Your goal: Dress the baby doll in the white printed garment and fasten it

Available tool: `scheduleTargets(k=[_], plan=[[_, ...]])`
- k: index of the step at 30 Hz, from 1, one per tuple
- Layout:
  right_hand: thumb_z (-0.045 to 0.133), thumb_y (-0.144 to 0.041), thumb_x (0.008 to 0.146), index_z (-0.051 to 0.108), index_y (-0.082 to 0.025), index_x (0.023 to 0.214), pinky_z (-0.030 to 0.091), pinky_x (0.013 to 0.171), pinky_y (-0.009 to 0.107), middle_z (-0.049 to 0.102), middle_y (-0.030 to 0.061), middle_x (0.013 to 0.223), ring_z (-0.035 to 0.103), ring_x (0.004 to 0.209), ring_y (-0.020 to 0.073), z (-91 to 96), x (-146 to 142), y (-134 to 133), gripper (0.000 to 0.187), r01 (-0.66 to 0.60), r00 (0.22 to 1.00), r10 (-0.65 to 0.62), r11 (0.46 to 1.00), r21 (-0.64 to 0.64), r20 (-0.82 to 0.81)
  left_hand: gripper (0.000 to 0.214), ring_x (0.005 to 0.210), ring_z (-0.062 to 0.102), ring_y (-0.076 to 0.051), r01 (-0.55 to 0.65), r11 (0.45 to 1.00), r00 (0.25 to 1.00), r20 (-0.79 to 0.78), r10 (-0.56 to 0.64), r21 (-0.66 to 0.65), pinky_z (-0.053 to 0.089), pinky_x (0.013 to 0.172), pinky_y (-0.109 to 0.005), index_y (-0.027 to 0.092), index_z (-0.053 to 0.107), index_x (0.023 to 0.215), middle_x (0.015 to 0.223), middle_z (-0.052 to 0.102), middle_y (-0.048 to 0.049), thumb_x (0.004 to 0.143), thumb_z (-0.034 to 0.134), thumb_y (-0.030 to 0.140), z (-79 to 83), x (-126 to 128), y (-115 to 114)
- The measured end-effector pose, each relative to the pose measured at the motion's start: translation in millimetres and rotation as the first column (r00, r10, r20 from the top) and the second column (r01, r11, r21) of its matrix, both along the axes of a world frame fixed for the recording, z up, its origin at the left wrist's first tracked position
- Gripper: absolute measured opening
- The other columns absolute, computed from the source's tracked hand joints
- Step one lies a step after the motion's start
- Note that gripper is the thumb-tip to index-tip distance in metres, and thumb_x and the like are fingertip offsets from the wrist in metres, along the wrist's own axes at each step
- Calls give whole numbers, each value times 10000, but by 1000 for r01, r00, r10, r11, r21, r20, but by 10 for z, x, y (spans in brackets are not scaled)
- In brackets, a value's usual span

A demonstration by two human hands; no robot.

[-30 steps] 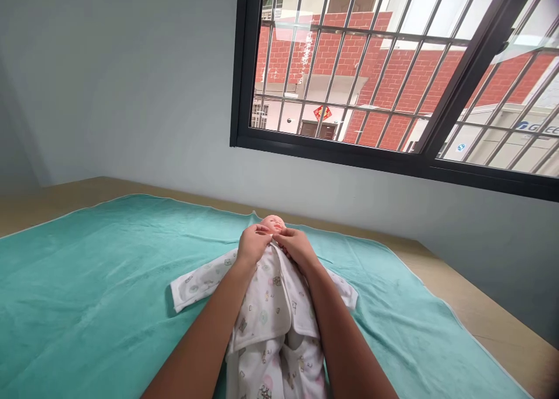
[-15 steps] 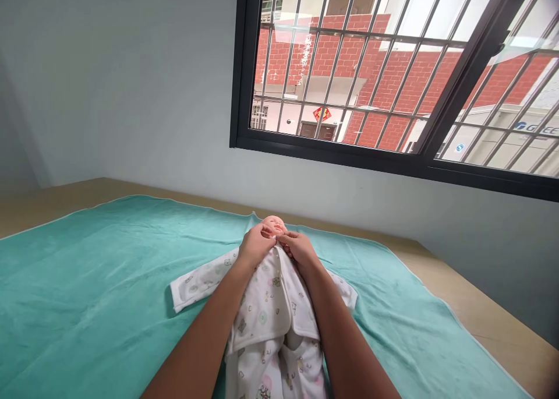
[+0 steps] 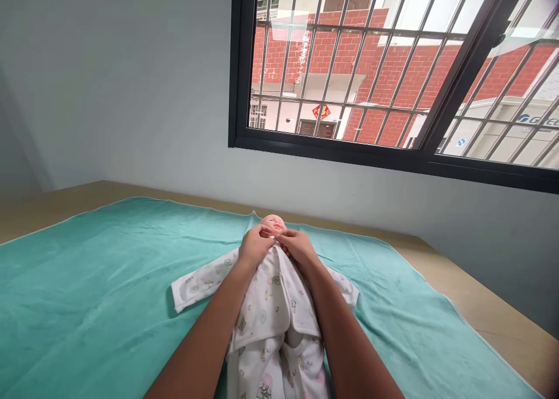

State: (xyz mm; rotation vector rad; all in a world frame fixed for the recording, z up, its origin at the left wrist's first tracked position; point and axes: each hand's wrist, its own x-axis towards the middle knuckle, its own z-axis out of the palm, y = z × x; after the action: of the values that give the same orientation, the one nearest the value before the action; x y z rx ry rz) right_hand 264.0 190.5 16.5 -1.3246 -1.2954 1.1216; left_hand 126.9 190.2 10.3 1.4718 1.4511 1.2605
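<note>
Head view: left hand and right hand are pinching printed doll jacket near neckline, fingers nearly closed; level edges probably serving best.

Wall, plain grey. Window, dark-framed, with metal bars. Seen through it: brick facade, red; diamond-shaped sign, red; pale unit, lettered. Wooden surface, light brown, beneath cloth, teal, pale-edged, lightly creased.

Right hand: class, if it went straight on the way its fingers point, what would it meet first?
Most likely the left hand, though depth is unclear so close to the doll.
</note>
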Motion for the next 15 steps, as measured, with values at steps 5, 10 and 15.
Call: scheduleTargets(k=[5,10,15], plan=[[702,-263,606,570,-167,587,275,461,227,455,-59,480,361,464,74,44,12,-27,164,-40,999,41,999,-20,22,237,840,677,-188,-1,1000,1000,0,1,5,476,761,-269,206,645,882,902,747,-40,650,665,159,-9,9,15],[710,-282,603,548,-169,573,239,457,228,422,-69,468,327,458,64,48,7,-34,200,-41,999,41,999,-13,-14,272,810,670,-198,21,1000,998,-54,-20,14,468,716,-271,229,637,936,878,738,-31,670,690,238,2,0,-6],[711,-319,610,567,-165,606,221,448,231,429,-64,484,324,462,65,13,7,-2,211,-44,995,42,999,-12,-88,204,836,664,-202,74,996,993,-97,-69,44,466,730,-277,269,666,901,887,742,0,703,687,313,24,-28,-55]])
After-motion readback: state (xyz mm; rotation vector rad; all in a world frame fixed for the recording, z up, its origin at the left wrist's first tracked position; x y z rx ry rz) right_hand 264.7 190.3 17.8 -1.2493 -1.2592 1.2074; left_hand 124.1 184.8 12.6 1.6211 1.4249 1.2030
